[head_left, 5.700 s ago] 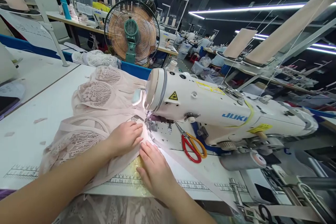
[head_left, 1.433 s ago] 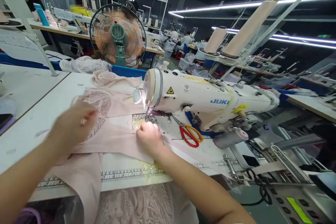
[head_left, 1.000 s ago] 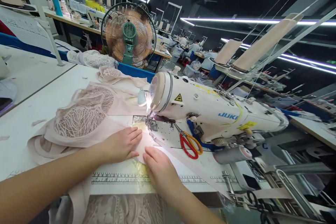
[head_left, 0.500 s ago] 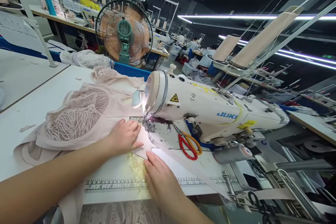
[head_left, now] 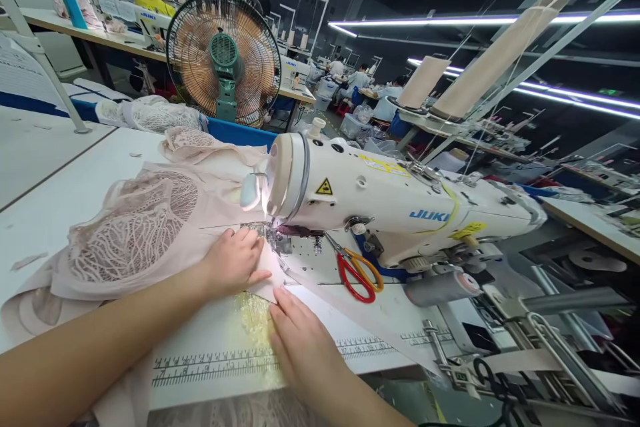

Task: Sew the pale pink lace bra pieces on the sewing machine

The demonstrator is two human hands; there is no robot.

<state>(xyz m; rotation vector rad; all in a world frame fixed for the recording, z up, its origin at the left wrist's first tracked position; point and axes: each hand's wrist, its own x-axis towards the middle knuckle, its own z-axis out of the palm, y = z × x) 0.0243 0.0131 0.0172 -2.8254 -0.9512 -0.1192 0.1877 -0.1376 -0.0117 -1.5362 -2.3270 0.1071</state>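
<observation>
Pale pink lace fabric lies spread on the white table and runs under the needle of a white sewing machine. My left hand rests flat on the fabric just left of the presser foot, fingers stretched toward it. Below it, my right hand lies flat with fingers together, pressing the fabric's near edge against the table by a printed ruler strip. Neither hand grips anything.
Red and orange scissors lie on the machine bed right of the needle. A standing fan and a heap of lace sit behind. Thread cones stand at the right. Other workers sit at far tables.
Since 1.4 s ago my left hand came down from the lace onto the fabric by the needle, and my right hand slid back from the presser foot. The fabric has fed further leftward.
</observation>
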